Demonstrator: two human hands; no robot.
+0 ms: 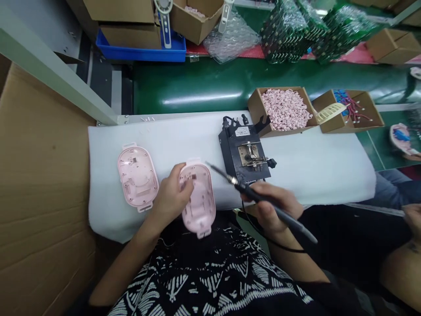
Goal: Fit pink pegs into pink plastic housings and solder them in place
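Note:
My left hand [173, 195] grips a pale pink plastic shell [201, 206] by its left edge, the thumb reaching inside near a small dark slot. The shell is an oval open tray with screw posts and a tab at each end. My right hand [274, 206] is closed around a slim black-and-grey electric screwdriver [272, 206]. Its thin tip points up and left, close to the shell's upper right edge; whether they touch I cannot tell. A second pink shell [138, 177] lies on the white mat [177, 131] left of my left hand.
A black screw-feeder-like box [245, 149] stands right of the held shell. Behind it are cartons of small pink parts [286, 109] and wired blue parts [353, 107]. A cardboard wall [42, 184] borders the left; stacked green circuit boards [286, 30] stand behind. Another person's hand [412, 219] shows right.

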